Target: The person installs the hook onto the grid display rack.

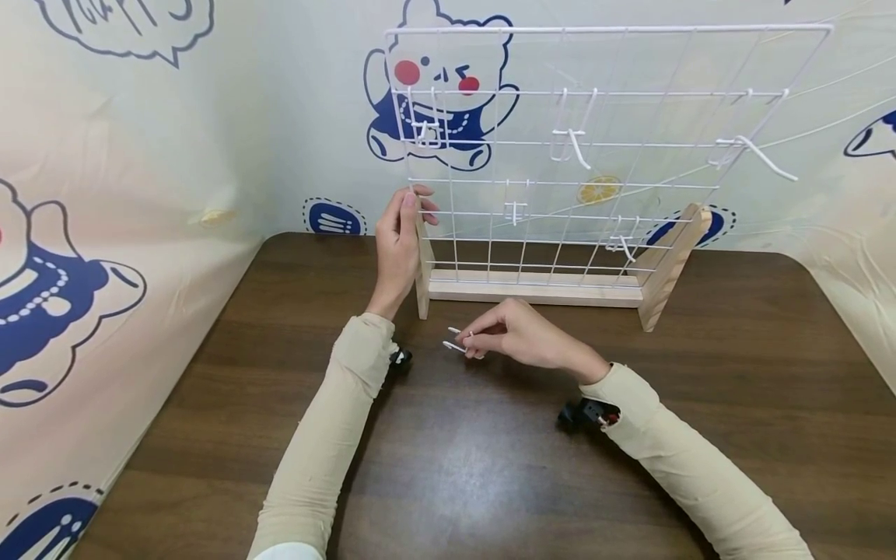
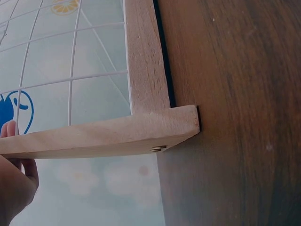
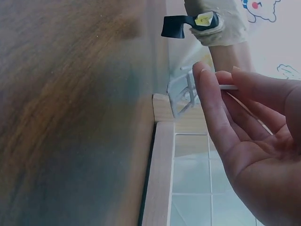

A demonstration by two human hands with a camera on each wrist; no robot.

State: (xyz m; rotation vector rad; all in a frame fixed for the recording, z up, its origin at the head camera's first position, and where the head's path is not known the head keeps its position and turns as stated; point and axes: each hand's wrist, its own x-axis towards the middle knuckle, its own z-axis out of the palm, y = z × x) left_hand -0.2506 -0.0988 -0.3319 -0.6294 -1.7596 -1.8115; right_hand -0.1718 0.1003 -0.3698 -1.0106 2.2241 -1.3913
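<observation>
My left hand (image 1: pixel 397 249) grips the upper part of the left wooden leg (image 1: pixel 423 272) of a white wire grid rack (image 1: pixel 609 29). In the left wrist view its fingertips show past the leg's edge, with the wooden leg (image 2: pixel 103 136) running across. Low in front of the rack, my right hand (image 1: pixel 521 334) pinches a small white wire hook (image 1: pixel 453 347) between thumb and fingers. The hook's two prongs point left, toward the left leg. From the right wrist, the bent wire of the hook (image 3: pixel 190 87) sticks out beyond the fingertips, which hide part of it.
Several white hooks hang on the grid, among them a top middle hook (image 1: pixel 576 148), a long right hook (image 1: pixel 766 159) and a lower right hook (image 1: pixel 621 247). A wooden base bar (image 1: pixel 532 292) joins the legs on the brown table (image 1: pixel 448 482). Patterned cloth (image 1: pixel 308 117) hangs behind.
</observation>
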